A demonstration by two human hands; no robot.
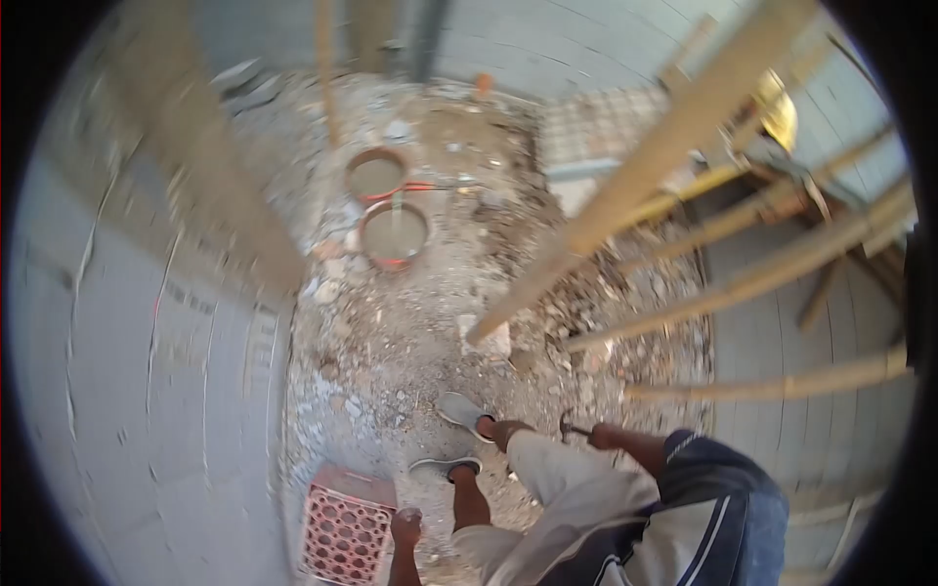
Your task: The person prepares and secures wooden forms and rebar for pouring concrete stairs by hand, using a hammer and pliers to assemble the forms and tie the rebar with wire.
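Note:
At the lower right, my right hand point(603, 437) is wrapped round the handle of a hammer point(575, 427), whose dark head points away from my body over the rubble floor. My left hand point(406, 525) hangs low beside a red plastic crate point(347, 527), near its right edge. Its fingers look curled, and whether anything is in them is too small to make out. My grey shoes point(457, 410) stand on the dirt between the two hands.
Two round tubs of grey mix point(395, 232) point(377, 176) stand ahead on the left. Slanting wooden poles point(625, 195) cross the right side. Block walls point(156, 361) rise on both sides. Tiled slab point(596, 127) and yellow object point(777, 109) lie farther back.

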